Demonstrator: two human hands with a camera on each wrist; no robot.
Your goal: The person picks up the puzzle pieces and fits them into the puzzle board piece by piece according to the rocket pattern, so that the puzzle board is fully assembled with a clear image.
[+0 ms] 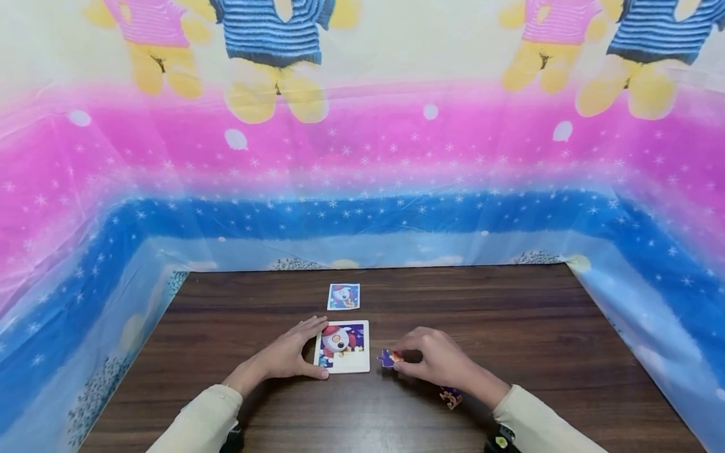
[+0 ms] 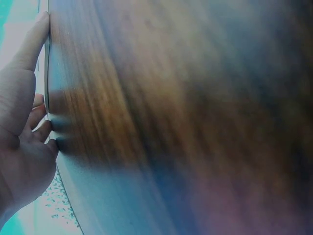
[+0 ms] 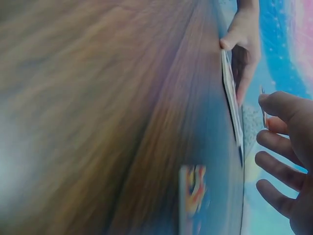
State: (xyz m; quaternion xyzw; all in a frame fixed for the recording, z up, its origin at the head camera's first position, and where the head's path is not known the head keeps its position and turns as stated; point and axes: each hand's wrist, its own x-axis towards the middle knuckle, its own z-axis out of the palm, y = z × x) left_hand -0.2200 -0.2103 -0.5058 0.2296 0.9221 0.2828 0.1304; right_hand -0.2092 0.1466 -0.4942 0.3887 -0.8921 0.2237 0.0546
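Observation:
A square puzzle board (image 1: 352, 367) with a pale frame lies on the table, its cartoon picture partly filled in and its lower right part bare. At its left side is my left hand (image 1: 283, 353), thumb touching the near corner and fingers the far corner, all fairly straight. Between thumb and forefinger my right hand (image 1: 438, 357) pinches a purple and orange puzzle piece (image 1: 387, 358), just right of the board; the right wrist view shows it edge-on. Another puzzle piece (image 1: 451, 397) lies beneath my right wrist, partly covered.
Behind the board lies a small picture card (image 1: 343, 297) with a similar cartoon. The dark wooden table (image 1: 481, 302) is bordered at the back and sides by a printed cloth (image 1: 362, 217).

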